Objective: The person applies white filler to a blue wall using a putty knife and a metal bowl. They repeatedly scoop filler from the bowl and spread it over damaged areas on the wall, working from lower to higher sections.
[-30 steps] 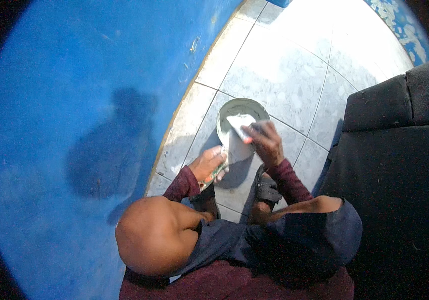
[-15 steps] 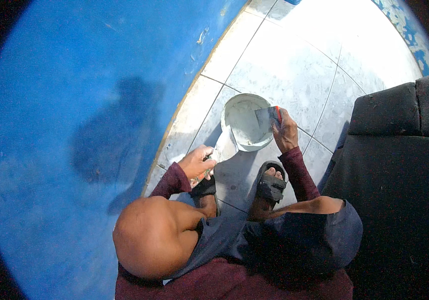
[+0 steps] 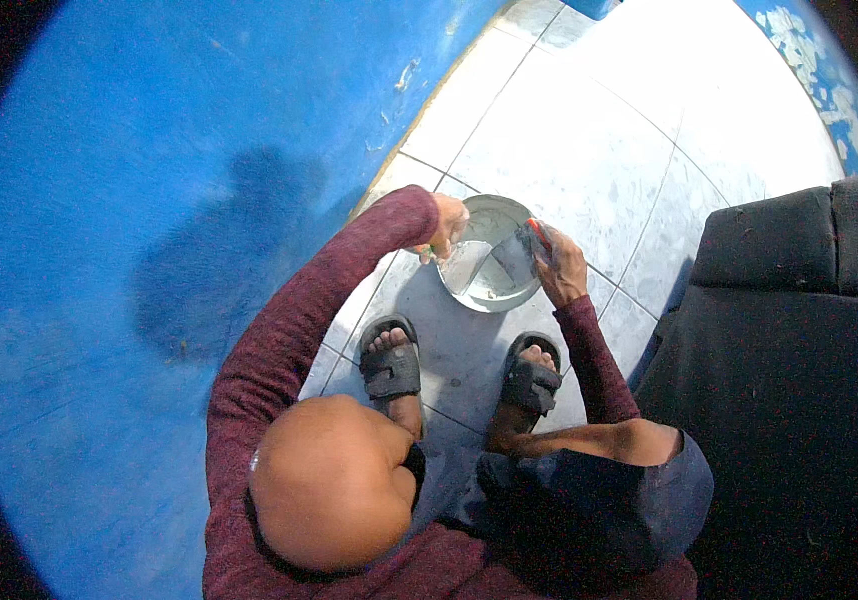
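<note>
A pale round bucket (image 3: 485, 302) with whitish paste inside stands on the tiles just beyond my sandalled feet. My left hand (image 3: 445, 225) grips a putty knife at the bucket's left rim; its whitish wide blade (image 3: 463, 262) is down inside, and its greenish handle is mostly hidden by my fingers. My right hand (image 3: 563, 262) is closed on a scraper with a red edge, whose grey blade (image 3: 516, 254) reaches into the bucket from the right. The two blades are close together; whether they touch I cannot tell.
A blue wall (image 3: 129, 200) fills the left side, carrying my shadow. A black padded seat (image 3: 759, 390) stands close on the right. Sunlit white tiles (image 3: 609, 120) lie beyond the bucket. A peeling blue surface (image 3: 809, 70) borders the upper right, and a blue object (image 3: 589, 6) sits at the top edge.
My left hand has moved up and round to the bucket's left rim, bringing its blade inside. My right hand has shifted slightly down. Both my feet show more fully now.
</note>
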